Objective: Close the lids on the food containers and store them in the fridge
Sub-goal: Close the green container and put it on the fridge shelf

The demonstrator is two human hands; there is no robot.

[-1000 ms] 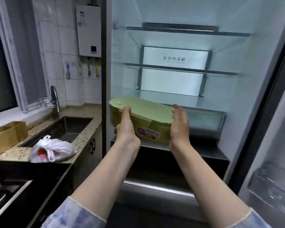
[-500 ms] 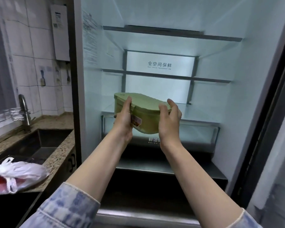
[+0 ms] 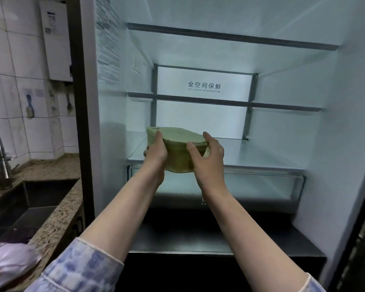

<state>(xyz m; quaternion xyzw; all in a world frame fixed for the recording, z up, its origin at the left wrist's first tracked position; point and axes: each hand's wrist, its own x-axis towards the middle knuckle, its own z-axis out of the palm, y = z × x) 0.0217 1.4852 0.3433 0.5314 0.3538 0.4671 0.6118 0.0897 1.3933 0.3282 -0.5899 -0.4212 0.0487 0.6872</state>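
A green food container (image 3: 177, 144) with its lid on is held at the front edge of the lowest glass shelf (image 3: 251, 152) of the open fridge. My left hand (image 3: 156, 151) grips its left side and my right hand (image 3: 207, 157) grips its right side. The container's far end reaches over the shelf; whether its base touches the glass is hidden by my hands.
Two more glass shelves (image 3: 223, 103) sit above, bare. A clear drawer (image 3: 261, 186) lies under the lowest shelf. To the left are a granite counter (image 3: 57, 207) with a sink (image 3: 30, 199), a tap (image 3: 0, 157) and a white plastic bag (image 3: 9, 264).
Both hands have carried the green container forward and up, from in front of the drawer to the lowest shelf. The view has moved closer to the fridge.
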